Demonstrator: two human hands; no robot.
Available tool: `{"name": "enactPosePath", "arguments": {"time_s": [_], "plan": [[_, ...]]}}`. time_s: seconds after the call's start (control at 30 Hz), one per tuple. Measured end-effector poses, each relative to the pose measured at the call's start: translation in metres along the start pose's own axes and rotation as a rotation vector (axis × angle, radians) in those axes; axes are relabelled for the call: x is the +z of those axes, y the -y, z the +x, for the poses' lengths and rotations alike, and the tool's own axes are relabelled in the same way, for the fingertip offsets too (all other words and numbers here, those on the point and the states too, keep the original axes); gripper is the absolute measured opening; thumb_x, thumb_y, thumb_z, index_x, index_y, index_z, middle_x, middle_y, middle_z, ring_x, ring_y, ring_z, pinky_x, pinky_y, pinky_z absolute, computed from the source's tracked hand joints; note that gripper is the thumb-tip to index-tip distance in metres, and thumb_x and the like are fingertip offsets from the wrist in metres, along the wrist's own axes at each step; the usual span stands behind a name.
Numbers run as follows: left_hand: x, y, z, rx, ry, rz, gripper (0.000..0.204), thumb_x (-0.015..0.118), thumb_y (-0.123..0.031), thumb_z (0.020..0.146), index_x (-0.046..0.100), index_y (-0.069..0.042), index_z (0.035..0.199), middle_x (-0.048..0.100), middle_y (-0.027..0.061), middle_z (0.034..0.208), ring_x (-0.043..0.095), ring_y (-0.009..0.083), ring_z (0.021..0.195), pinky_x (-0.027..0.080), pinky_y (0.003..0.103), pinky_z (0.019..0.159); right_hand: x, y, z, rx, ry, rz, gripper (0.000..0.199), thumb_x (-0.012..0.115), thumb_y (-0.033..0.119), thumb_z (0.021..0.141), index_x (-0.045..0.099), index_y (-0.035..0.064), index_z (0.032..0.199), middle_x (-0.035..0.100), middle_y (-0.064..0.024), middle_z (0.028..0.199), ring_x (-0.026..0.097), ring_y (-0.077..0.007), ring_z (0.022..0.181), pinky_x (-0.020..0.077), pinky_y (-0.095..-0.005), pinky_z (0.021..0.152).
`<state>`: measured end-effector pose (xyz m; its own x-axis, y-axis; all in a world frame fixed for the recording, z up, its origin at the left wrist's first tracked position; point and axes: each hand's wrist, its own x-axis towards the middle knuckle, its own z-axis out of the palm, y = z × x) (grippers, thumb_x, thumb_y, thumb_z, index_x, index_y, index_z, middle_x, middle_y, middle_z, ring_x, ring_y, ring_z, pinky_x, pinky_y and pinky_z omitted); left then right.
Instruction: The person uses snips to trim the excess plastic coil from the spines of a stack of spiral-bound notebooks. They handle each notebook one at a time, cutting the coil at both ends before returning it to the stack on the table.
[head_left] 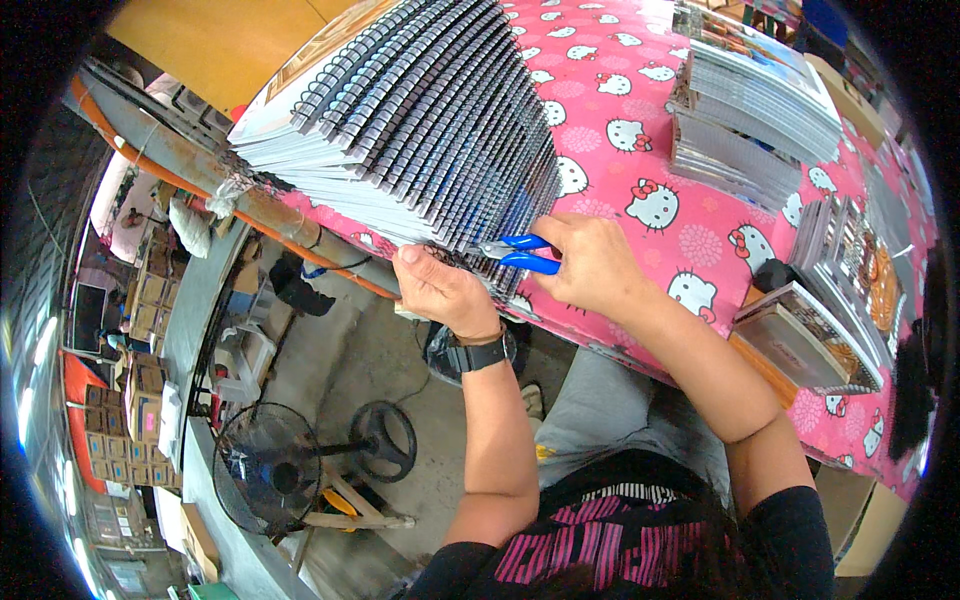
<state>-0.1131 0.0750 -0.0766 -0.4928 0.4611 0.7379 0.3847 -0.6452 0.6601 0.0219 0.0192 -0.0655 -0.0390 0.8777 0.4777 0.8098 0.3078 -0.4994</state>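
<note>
Blue-handled pliers (528,263) sit in the right hand (592,265), its fingers closed around the grips, by the near edge of the table (665,250). Their nose points left, long axis roughly along that edge, at the coil ends of stacked spiral-bound books (420,130). Just beside the tip is the left hand (442,288); whether its fingers pinch anything, I can't tell. Pink lettering (592,553) crosses the black shirt (785,545).

Pink cat-print tabletop (660,164); tall spiral-bound stack (430,125) at left; booklet piles (765,95) at right
</note>
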Motion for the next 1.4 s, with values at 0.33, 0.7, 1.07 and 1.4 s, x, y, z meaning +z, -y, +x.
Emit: {"name": "enactPosePath", "arguments": {"time_s": [0.33,0.7,1.07,1.4], "plan": [[0.002,-0.004,-0.002,-0.064,-0.014,-0.114,0.046,0.035,-0.032,0.097,0.045,0.004,0.069,0.041,0.0052,0.058,0.034,0.0137,0.054,0.029,0.03,0.048,0.005,0.0,-0.001,-0.079,-0.031,-0.118,0.043,0.072,0.024,0.057,0.056,0.006,0.092,0.056,-0.0097,0.086,0.053,-0.0267,0.089,0.0417,-0.0392,0.073],[0.002,-0.004,-0.002,-0.052,-0.024,-0.071,0.049,0.034,-0.033,0.097,0.049,0.006,0.072,0.046,0.0065,0.057,0.036,0.0145,0.051,0.031,0.03,0.047,0.005,0.004,-0.003,-0.06,-0.031,-0.131,0.04,0.07,0.025,0.059,0.058,0.0051,0.091,0.058,-0.0114,0.083,0.056,-0.0288,0.081,0.0445,-0.0406,0.068],[0.002,-0.011,0.0,-0.1,-0.025,-0.118,0.05,0.035,-0.035,0.096,0.05,0.007,0.074,0.049,0.007,0.059,0.039,0.0138,0.053,0.034,0.029,0.049,0.012,-0.005,-0.005,-0.201,-0.24,-0.17,0.033,0.071,0.025,0.059,0.06,0.0051,0.084,0.057,-0.0132,0.073,0.058,-0.0313,0.067,0.0459,-0.0427,0.061],[0.005,-0.011,0.001,-0.092,-0.062,-0.123,0.05,0.035,-0.034,0.096,0.051,0.008,0.073,0.051,0.0088,0.059,0.041,0.0154,0.054,0.035,0.031,0.05,0.005,-0.002,-0.011,0.0,0.011,-0.092,0.036,0.071,0.025,0.058,0.057,0.0044,0.084,0.058,-0.0122,0.077,0.058,-0.0298,0.075,0.047,-0.0411,0.067]]}}
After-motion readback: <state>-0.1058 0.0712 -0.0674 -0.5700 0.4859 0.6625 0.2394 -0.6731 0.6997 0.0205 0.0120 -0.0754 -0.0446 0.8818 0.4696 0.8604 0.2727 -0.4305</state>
